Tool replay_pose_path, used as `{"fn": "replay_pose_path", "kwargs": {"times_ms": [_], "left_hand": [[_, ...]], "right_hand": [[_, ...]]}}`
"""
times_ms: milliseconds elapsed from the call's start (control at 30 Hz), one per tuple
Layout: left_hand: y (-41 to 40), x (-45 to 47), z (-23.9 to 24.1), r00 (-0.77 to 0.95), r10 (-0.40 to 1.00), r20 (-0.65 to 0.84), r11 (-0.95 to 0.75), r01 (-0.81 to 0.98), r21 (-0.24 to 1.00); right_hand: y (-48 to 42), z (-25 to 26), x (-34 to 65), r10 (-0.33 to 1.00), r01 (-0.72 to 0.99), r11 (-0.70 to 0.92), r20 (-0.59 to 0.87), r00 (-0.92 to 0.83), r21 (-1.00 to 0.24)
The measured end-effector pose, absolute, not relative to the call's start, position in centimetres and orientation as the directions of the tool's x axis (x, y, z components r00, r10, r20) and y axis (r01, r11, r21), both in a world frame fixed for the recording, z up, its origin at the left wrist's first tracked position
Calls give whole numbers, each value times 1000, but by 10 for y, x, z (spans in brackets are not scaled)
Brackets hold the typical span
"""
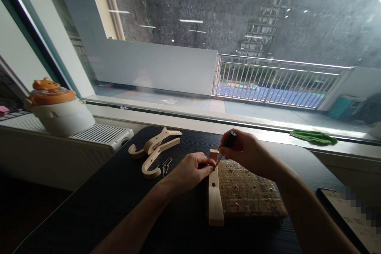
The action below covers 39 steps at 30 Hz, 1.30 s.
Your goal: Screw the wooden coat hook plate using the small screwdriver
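Right fingers (226, 152) around black-handled screwdriver (230, 139)

Nearer the person than the cardboard pad (250, 196), the bare black tabletop (175, 226) leaves room for a hand to slide in between the forearms. At the pad's left edge, a wooden hook (216, 204) and the left hand (192, 170) block the way; the right forearm (299, 196) bars its right side. Farther left of the pad, I see wooden hooks (154, 154) and screws (166, 166) obstructing.
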State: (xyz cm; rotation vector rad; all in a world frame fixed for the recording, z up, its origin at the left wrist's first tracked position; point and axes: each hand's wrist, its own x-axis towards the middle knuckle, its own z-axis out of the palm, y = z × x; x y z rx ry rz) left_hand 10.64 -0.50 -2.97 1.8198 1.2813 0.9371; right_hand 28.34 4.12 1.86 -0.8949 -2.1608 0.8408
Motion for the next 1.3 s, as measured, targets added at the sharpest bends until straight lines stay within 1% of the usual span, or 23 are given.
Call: {"fn": "replay_pose_path", "kwargs": {"times_ms": [167,333,467,533,667,733,867,967,1300], "left_hand": [[-6,103,-31,250,962,107,-214,450,867],[-7,102,-35,259,958,123,-234,460,856],[-8,99,-30,254,959,127,-238,471,849],[-6,94,-25,227,962,149,-245,490,836],[-3,82,-18,114,973,199,-229,537,812],[-3,80,-18,96,973,211,-228,545,807],[-5,85,-20,159,966,202,-256,516,818],[-8,96,-24,223,951,216,-299,480,825],[-5,112,-35,212,938,276,-347,524,778]], "right_hand": [[41,20,285,765,352,549,288,-576,-758],[43,20,286,768,357,537,268,-582,-764],[43,19,285,772,347,522,259,-580,-779],[42,20,284,776,346,514,253,-578,-785],[40,22,283,772,324,494,236,-590,-807],[40,23,283,774,319,488,234,-588,-813],[42,21,284,778,308,479,235,-582,-822],[43,18,284,778,341,513,258,-573,-788],[37,20,281,749,398,623,366,-552,-673]]}}
